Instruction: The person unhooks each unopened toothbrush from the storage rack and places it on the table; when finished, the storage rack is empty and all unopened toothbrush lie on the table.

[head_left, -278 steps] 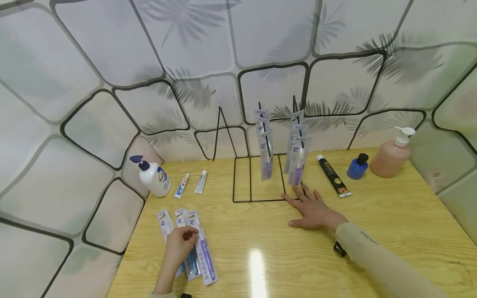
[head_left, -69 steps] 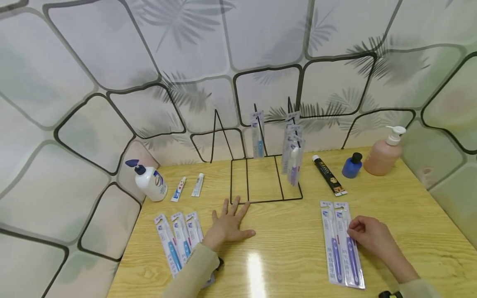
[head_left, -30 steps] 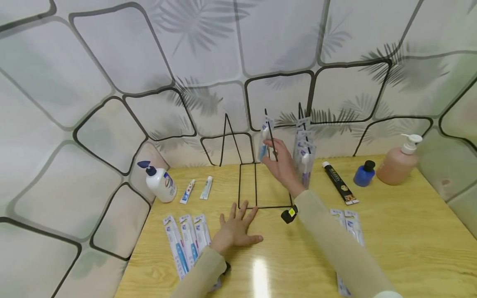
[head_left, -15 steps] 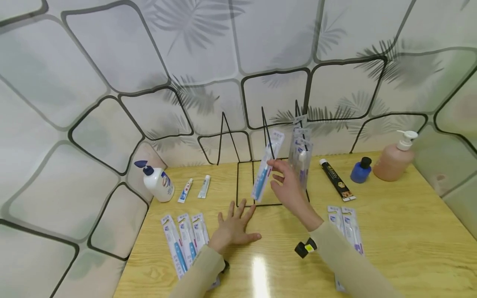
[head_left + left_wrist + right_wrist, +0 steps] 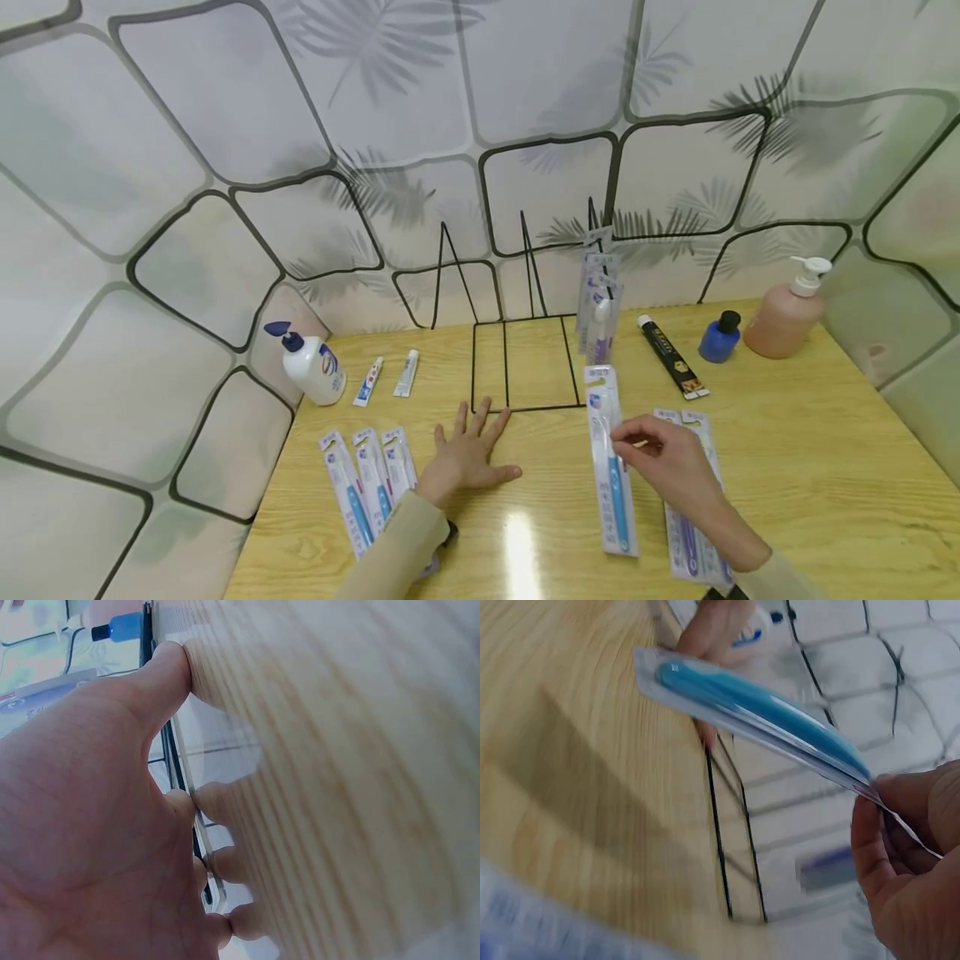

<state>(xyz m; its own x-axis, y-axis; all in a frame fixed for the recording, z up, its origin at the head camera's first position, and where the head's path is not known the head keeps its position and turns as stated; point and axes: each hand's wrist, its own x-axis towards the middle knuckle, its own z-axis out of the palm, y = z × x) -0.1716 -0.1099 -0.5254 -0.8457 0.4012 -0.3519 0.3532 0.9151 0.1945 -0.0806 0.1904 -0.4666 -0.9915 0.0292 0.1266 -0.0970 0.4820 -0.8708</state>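
Blue toothbrush pack point(image 5: 613, 467): your right hand point(image 5: 667, 467) is pinching it just above the wooden table point(image 5: 810, 467), beside two purple packs point(image 5: 701, 533) (partly hidden by your arm). Your left hand point(image 5: 465, 454) is lying flat, fingers spread, at the wire rack point(image 5: 525, 367). Three blue packs point(image 5: 367, 487) are sitting left; more hang on the rack, count unclear. Two small tubes point(image 5: 386, 377), one black tube point(image 5: 670, 354), two pump bottles point(image 5: 311, 367), one blue bottle point(image 5: 720, 337). Leaf-print walls are surrounding everything.

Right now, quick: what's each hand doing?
Left hand: open, fingers spread flat on the table.
Right hand: pinching the blue toothbrush pack.
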